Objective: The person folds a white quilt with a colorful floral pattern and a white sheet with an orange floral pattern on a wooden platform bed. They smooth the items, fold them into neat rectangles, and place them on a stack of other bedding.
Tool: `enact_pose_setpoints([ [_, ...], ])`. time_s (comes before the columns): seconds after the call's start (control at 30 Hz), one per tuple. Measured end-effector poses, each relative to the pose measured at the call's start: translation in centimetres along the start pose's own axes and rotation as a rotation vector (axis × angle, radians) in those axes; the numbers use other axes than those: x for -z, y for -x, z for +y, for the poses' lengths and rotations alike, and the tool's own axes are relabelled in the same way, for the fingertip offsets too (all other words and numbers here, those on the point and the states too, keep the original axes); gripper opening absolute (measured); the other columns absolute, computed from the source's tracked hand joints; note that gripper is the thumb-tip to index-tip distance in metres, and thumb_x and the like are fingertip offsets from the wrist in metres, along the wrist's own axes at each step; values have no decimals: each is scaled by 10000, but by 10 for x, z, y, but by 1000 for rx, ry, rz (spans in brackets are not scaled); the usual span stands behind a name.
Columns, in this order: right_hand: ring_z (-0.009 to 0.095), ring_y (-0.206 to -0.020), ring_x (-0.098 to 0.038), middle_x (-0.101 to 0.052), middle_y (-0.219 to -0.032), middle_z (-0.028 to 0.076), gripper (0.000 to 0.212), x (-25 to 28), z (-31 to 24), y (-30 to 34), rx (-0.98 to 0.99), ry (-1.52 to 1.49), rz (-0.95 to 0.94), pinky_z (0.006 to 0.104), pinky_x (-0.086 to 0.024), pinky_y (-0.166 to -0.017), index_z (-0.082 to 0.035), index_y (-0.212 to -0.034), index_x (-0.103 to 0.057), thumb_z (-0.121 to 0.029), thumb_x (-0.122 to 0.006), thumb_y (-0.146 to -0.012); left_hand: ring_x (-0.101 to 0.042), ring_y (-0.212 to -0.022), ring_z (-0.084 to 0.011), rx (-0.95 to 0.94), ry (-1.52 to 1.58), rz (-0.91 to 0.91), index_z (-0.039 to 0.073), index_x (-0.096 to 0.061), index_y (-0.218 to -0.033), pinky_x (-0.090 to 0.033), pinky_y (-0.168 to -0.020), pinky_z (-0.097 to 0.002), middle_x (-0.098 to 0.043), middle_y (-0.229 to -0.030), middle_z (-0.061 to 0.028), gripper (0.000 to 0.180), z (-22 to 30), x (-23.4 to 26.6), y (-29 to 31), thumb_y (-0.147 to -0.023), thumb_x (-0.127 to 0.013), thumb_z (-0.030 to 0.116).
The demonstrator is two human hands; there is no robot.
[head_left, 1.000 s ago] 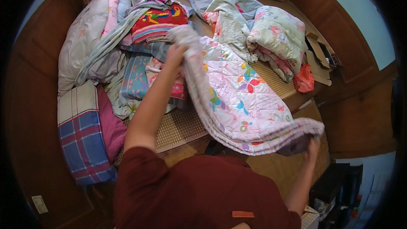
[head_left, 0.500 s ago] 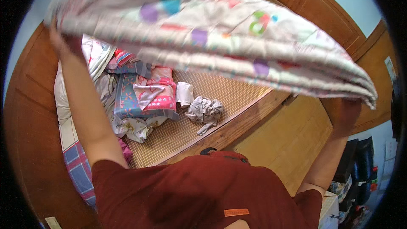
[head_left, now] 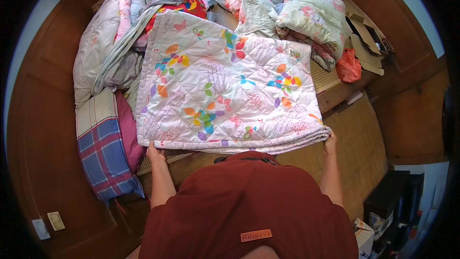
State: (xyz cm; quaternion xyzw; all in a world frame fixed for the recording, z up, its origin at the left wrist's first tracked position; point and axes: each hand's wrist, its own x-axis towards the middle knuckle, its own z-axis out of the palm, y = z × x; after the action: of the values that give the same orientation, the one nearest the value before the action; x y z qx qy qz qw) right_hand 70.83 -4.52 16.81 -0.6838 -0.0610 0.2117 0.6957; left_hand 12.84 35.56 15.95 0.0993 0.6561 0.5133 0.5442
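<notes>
A thin white quilt with coloured leaf and flower prints lies spread in front of me, folded in layers along its near and right edges. My left hand is closed on its near left corner. At the near right corner, my right hand grips the stacked folded layers. Most of the woven mat under the quilt is hidden; some of it shows at the right and below the near edge.
Left of the quilt are a puffy white comforter, grey cloths and a plaid pillow. Beyond it lie a floral quilt, a red plastic bag and an open cardboard box. Dark boxes stand at the lower right.
Both hands have come down from a raised position, bringing the quilt from mid-air onto the mat. It now lies flat over the cloths that showed there before.
</notes>
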Motion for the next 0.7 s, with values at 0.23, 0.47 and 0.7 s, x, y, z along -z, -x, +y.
enact_pose_setpoints([
  [0.23,219,-813,-587,-592,-935,67,201,1,18,21,-280,-219,203,359,-521,-628,-114,-988,-567,-197,-437,-858,-589,-756,-204,-46,-2,-115,75,-527,-976,-496,-587,-383,-586,-888,-61,231,7,7,6,-783,-567,196],
  [0.47,261,-940,-550,-528,-1120,103,300,-9,9,45,-393,-558,215,419,-487,-757,-137,-1134,-507,-253,-443,-864,-589,-724,-210,87,7,-74,90,-536,-1009,-492,-563,-377,-590,-898,-61,332,12,-3,11,-753,-622,285],
  [0.7,264,-952,-538,-571,-1036,85,548,-16,-23,58,-590,-534,52,452,-457,-771,-71,-1077,-522,-526,-485,-775,-586,-643,-196,-4,-71,102,85,-574,-932,-487,-495,-337,-595,-822,-55,283,-3,-6,-7,-728,-653,264],
])
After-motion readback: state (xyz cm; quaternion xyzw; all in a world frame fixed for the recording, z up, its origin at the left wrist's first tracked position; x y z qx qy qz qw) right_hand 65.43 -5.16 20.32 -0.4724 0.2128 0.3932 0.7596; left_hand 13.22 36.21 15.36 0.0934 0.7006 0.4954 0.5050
